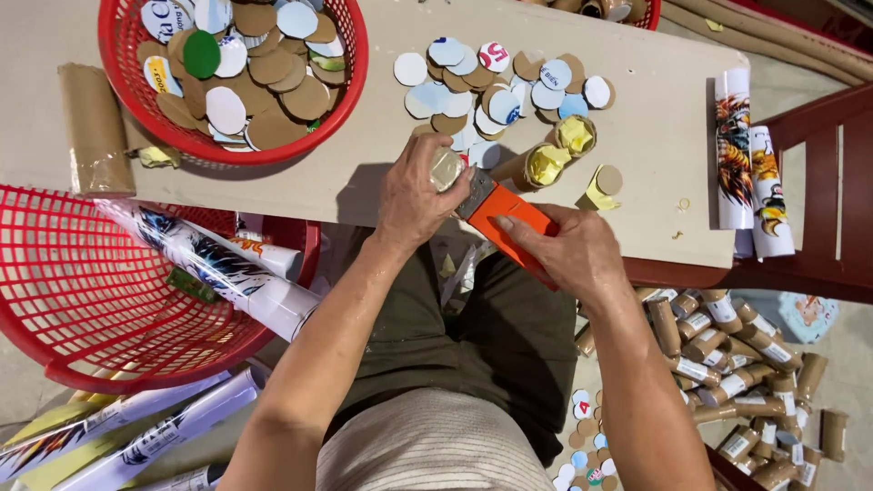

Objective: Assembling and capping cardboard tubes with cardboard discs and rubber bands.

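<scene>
— What are the hands gripping?
— The left hand [414,195] is wrapping shut around a short cardboard tube [446,168] at the table's [655,127] near edge; the right hand [568,250] is clamping an orange tape dispenser [505,214] against it.
— How is the tube likely handling?
— Probably light, stiff, but crushable; gripping around its middle looks safest.
— Anything crowding it?
— Two yellow-stuffed tubes [550,159] and loose card discs [496,82] are lying just behind; a red basket [350,64] is sitting farther left.

both bare forearms reach forward from the lap and converge. the left hand [414,195] is curled shut, knuckles up; the right hand [568,250] is clenched, thumb pointing toward the left.
</scene>
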